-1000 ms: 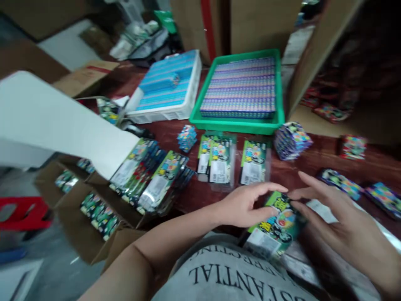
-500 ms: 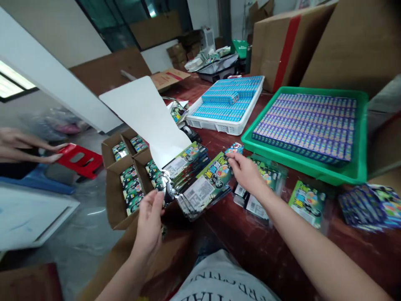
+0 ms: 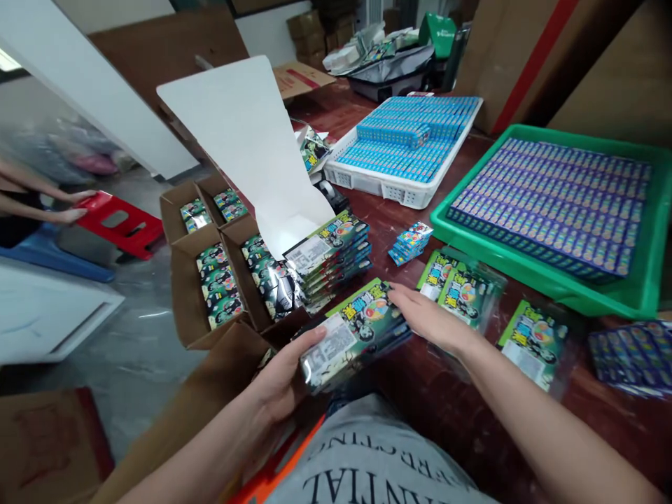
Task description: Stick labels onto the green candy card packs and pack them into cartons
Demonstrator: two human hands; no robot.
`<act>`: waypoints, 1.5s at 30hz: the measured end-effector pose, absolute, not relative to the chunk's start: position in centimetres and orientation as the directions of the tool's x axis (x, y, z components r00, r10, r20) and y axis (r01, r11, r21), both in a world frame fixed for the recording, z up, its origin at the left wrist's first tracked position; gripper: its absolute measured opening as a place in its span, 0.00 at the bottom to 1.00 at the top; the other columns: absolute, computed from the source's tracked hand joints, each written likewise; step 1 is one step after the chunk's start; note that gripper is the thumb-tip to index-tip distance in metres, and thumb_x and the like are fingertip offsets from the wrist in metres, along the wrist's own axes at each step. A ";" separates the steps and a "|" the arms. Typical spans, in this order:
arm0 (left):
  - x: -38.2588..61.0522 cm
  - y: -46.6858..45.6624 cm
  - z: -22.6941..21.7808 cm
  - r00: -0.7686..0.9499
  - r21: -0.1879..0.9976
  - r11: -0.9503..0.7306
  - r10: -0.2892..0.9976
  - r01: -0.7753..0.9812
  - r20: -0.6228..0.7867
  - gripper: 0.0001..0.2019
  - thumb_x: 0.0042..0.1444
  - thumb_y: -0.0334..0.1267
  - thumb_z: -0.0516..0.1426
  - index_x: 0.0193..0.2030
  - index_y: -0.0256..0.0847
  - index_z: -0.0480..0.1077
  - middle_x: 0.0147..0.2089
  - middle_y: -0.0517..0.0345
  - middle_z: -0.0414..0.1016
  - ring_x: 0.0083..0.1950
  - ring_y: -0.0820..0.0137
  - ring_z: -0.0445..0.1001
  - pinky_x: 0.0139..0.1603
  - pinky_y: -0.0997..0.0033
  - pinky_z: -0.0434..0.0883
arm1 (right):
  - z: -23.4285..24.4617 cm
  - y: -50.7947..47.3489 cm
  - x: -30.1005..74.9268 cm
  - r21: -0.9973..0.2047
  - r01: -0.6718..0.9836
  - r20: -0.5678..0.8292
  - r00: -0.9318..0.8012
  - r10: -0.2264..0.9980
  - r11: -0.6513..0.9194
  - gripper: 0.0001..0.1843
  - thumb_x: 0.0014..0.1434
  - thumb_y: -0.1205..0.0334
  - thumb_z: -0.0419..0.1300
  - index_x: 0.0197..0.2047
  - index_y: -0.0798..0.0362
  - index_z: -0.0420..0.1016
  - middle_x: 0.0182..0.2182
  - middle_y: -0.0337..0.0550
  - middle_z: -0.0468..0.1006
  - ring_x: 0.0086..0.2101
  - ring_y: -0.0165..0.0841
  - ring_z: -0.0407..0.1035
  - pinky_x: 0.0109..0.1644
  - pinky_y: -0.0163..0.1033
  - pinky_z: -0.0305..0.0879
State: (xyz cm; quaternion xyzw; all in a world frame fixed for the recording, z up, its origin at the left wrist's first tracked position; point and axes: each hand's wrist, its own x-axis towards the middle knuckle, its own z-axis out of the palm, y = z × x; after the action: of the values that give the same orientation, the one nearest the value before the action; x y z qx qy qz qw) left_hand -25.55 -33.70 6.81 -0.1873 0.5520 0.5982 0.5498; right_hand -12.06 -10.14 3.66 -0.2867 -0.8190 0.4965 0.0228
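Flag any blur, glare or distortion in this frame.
Head view: wide-angle stretch skews the green tray; the other person's hands at far left are motion-smeared; glare whitens the foil packs in the cardboard box; the pack stack in the left hand is fairly sharp.

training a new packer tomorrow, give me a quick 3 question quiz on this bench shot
1. True or false: the left hand and right hand both touch the stack of green packs.
2. Which tray holds the light-blue packs?
A. white tray
B. green tray
C. red tray
3. Fill in: the open cardboard boxes with packs inside stand on the ____.

Key: 1 true; 2 A; 3 floor.
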 end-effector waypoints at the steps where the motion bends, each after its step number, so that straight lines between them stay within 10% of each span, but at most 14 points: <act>1: -25.1 -34.4 7.2 -0.257 0.396 0.238 0.457 -0.887 -0.851 0.24 0.57 0.39 0.65 0.58 0.30 0.72 0.46 0.42 0.84 0.43 0.57 0.84 0.50 0.60 0.80 | 4.6 -10.7 -10.1 -0.803 0.488 -0.303 -0.829 0.471 0.342 0.34 0.69 0.41 0.47 0.67 0.53 0.71 0.65 0.52 0.70 0.64 0.50 0.66 0.69 0.58 0.60; 5: -22.7 -34.8 6.3 0.062 0.199 0.413 0.539 -0.889 -0.840 0.26 0.57 0.35 0.63 0.60 0.24 0.70 0.46 0.39 0.84 0.43 0.58 0.84 0.52 0.60 0.79 | 7.9 -12.0 -1.7 -0.643 0.546 -0.375 -0.836 0.401 0.537 0.37 0.68 0.42 0.51 0.77 0.41 0.50 0.73 0.43 0.56 0.69 0.51 0.57 0.71 0.63 0.55; 10: -20.2 -31.3 2.6 0.417 0.020 0.697 0.452 -0.717 -0.788 0.28 0.57 0.43 0.64 0.61 0.30 0.71 0.50 0.43 0.83 0.47 0.58 0.83 0.56 0.59 0.75 | 7.7 -11.7 3.1 -0.706 0.229 -0.262 -0.964 0.052 0.671 0.25 0.69 0.60 0.50 0.66 0.42 0.71 0.68 0.39 0.67 0.68 0.42 0.60 0.72 0.55 0.57; 14: -21.0 -29.0 3.1 0.456 0.001 0.784 0.362 -0.620 -0.813 0.36 0.55 0.66 0.60 0.60 0.38 0.71 0.48 0.47 0.84 0.49 0.53 0.82 0.51 0.54 0.77 | 6.4 -10.4 2.7 -0.727 0.319 -0.324 -0.940 0.106 0.608 0.29 0.68 0.42 0.55 0.65 0.49 0.72 0.63 0.48 0.75 0.58 0.45 0.73 0.63 0.52 0.69; 21: -20.9 -31.1 4.4 0.209 0.347 0.715 0.565 -0.606 -0.798 0.36 0.62 0.64 0.56 0.64 0.36 0.65 0.58 0.40 0.76 0.54 0.56 0.79 0.54 0.59 0.75 | 4.4 -8.1 1.8 -0.694 0.373 -0.357 -0.921 0.155 0.616 0.34 0.64 0.33 0.54 0.58 0.50 0.78 0.49 0.50 0.83 0.47 0.45 0.78 0.52 0.49 0.72; 26: -21.6 -34.5 2.3 -0.136 0.880 0.466 0.881 0.092 -0.452 0.50 0.48 0.50 0.72 0.74 0.48 0.52 0.76 0.40 0.53 0.73 0.43 0.59 0.70 0.41 0.62 | 3.9 -7.5 1.9 -0.760 0.333 -0.326 -0.938 0.115 0.558 0.32 0.64 0.34 0.55 0.58 0.49 0.78 0.49 0.47 0.83 0.46 0.43 0.78 0.50 0.47 0.73; 30: -23.1 -32.4 0.1 -0.037 0.871 0.152 0.988 0.467 -0.153 0.75 0.35 0.47 0.77 0.78 0.52 0.28 0.80 0.42 0.23 0.79 0.39 0.30 0.76 0.33 0.37 | 3.0 -7.7 2.1 -0.800 0.353 -0.323 -0.935 0.148 0.485 0.29 0.63 0.36 0.59 0.57 0.48 0.78 0.50 0.45 0.83 0.46 0.42 0.79 0.51 0.47 0.74; 38: -21.8 -27.5 -2.8 0.174 0.902 -0.164 0.980 0.399 0.102 0.71 0.41 0.42 0.74 0.77 0.49 0.24 0.74 0.34 0.45 0.72 0.40 0.59 0.69 0.34 0.59 | -0.4 -15.3 5.8 -0.989 0.058 0.087 -0.534 0.841 0.139 0.38 0.68 0.31 0.34 0.72 0.38 0.57 0.74 0.38 0.55 0.73 0.44 0.45 0.77 0.58 0.40; 42: -21.1 -27.1 -3.7 0.233 0.918 -0.212 0.963 0.335 0.138 0.74 0.40 0.43 0.75 0.76 0.52 0.20 0.74 0.36 0.44 0.71 0.41 0.60 0.69 0.35 0.60 | -0.4 -18.1 6.5 -0.969 0.186 0.060 -0.456 0.888 0.161 0.41 0.67 0.32 0.25 0.77 0.38 0.38 0.77 0.35 0.43 0.74 0.43 0.36 0.77 0.59 0.35; 45: -21.0 -26.8 -4.1 0.231 0.932 -0.185 0.966 0.313 0.114 0.70 0.42 0.40 0.74 0.76 0.54 0.22 0.73 0.38 0.50 0.68 0.44 0.65 0.69 0.36 0.62 | 1.1 -18.4 7.5 -0.772 0.391 0.224 -0.570 0.791 0.501 0.40 0.67 0.30 0.41 0.77 0.34 0.40 0.78 0.31 0.33 0.74 0.51 0.29 0.76 0.67 0.31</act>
State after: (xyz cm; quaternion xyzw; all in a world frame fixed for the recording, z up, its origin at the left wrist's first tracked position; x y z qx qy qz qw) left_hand -20.98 -26.76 -4.13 0.6635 0.4822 0.3900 0.4186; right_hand 7.50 -18.42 1.07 -0.3619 -0.8164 0.3441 0.2900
